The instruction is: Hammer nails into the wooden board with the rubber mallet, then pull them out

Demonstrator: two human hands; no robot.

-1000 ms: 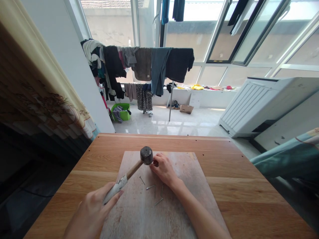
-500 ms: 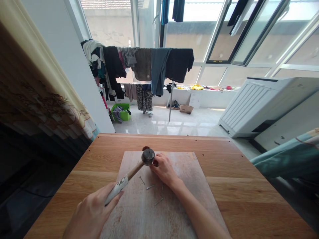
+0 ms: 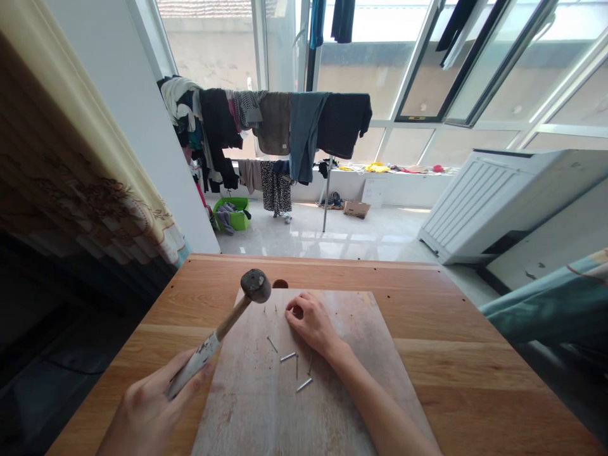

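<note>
My left hand (image 3: 152, 392) is wrapped around the worn white grip of a hammer (image 3: 232, 320), whose dark metal head is raised over the board's far left corner. On the far part of the pale wooden board (image 3: 266, 411) rests my right hand (image 3: 311, 323), thumb and fingertips pinched together. Whatever they pinch is hidden. Just left of those fingertips, two thin nails stand upright in the board, one a nail (image 3: 276, 309), the other a nail (image 3: 265, 308). Several loose nails (image 3: 288, 357) lie on the board between my hands.
The board lies on a wooden table (image 3: 475, 380) with a round hole (image 3: 280, 284) near its far edge. Beyond stand a clothes rack with hanging laundry (image 3: 304, 133), a green basin (image 3: 240, 218) and a white cabinet-like unit (image 3: 479, 196). A curtain (image 3: 95, 158) hangs at left.
The hammer has moved left, away from my right fingertips, with my left hand drawing back and left. My right hand stays at nearly the same spot. The upright nails now show.
</note>
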